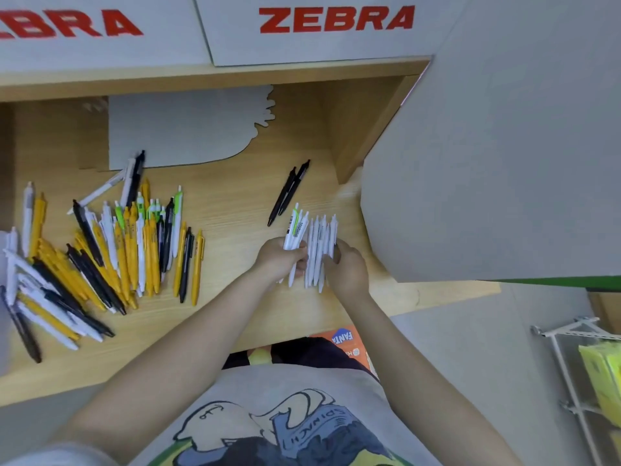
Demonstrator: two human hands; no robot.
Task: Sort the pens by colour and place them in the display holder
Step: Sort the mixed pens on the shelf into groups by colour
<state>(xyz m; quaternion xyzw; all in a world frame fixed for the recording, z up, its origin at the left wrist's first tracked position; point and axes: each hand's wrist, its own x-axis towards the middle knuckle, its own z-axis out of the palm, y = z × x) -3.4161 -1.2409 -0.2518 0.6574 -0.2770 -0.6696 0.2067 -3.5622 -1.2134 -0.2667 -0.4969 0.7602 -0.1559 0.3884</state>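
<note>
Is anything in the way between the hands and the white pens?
No. The left hand already grips a few white pens, and the right hand touches the white pen bunch on the desk. Nothing lies between.

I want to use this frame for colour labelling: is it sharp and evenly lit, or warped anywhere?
Head view: soft even light, no glare; the white pens in both hands blur together, so counting them is unsure; the mixed pile shows its colours clearly; wide-angle bending curves the shelf edge and stretches the corners.
</note>
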